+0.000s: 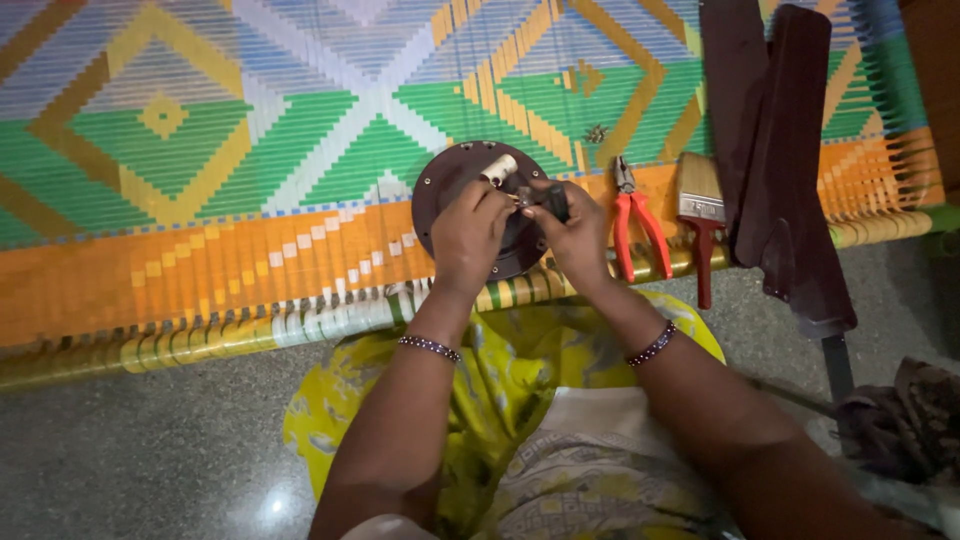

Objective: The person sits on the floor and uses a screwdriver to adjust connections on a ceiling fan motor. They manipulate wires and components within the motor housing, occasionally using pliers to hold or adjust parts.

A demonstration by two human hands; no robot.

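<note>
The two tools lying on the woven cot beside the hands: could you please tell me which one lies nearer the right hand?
The red-handled pliers: they lie just beside the right hand, while the paintbrush lies farther off, beyond them.

Both forearms reach forward, left hand and right hand close together, fingers curled inward

Single head-worn view, looking steeply down from above the person's lap. It faces a woven cot edge and grey floor at close range.
</note>
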